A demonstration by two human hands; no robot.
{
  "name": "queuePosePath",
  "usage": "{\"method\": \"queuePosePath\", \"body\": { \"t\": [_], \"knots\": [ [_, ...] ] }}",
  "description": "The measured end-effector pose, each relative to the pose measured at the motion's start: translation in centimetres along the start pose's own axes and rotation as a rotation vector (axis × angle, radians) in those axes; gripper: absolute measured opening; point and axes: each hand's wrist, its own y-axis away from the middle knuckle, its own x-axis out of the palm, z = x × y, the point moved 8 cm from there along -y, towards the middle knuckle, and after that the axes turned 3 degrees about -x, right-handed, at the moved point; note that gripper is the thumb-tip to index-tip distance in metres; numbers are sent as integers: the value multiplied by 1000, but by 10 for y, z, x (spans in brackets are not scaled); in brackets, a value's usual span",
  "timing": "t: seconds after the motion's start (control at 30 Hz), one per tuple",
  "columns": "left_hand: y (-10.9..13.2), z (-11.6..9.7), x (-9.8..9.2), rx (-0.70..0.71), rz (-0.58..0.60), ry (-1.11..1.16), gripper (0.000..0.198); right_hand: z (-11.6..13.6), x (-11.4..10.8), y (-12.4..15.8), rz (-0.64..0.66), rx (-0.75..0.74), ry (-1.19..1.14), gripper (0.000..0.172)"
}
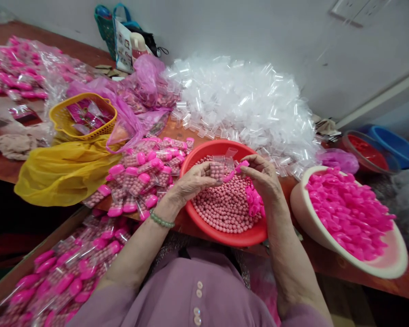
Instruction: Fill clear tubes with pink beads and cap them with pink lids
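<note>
Above a red basin [191, 159] of round pink beads [221, 209], my left hand [198, 179] pinches a small clear plastic box [217, 171] filled with pink beads. The box lies on its side, its end facing right. My right hand [261, 175] grips a bright pink cap [241, 166] between thumb and fingers, just right of the box. Whether cap and box touch, I cannot tell. Several loose pink caps [254, 200] lie on the beads below my right hand, and a clear empty box [231, 152] leans behind the filled one.
Empty clear boxes [238, 95] form a large heap behind the basin. A cream tub [298, 200] of pink caps stands right. Filled, capped boxes [139, 175] pile up left, with more [71, 272] below. A yellow basket [59, 120] and yellow bag [61, 175] sit farther left.
</note>
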Motion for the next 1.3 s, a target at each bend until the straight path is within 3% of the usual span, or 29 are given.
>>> {"method": "queuePosePath", "body": {
  "t": [0.3, 0.53, 0.67, 0.8, 0.9, 1.03, 1.13, 1.3],
  "knots": [
    [-6, -1, -10, 102, -114, -64, 52, 0, 4, 2, 19, 11, 7, 23],
    [-5, -4, -20, 153, -233, -53, 55, 5, -1, 4, -45, -34, 77, 28],
    [-4, -6, -22, 183, -260, -58, 54, 5, 4, 6, 53, 9, 107, 32],
    [-5, -4, -18, 156, -231, -80, 54, 4, 26, 13, 275, 47, 167, 36],
    [-5, -4, -15, 140, -217, -87, 51, 9, 44, 17, 409, -8, 282, 45],
    [-3, -9, -10, 151, -179, -24, 49, 15, 53, 18, 474, -88, 403, 30],
    [-2, -9, -11, 124, -157, 20, 45, 12, 49, 16, 433, -53, 318, 24],
    [-7, -1, -15, 31, -72, 118, 28, 4, 26, 11, 172, 56, 70, 29]
  ]
}}
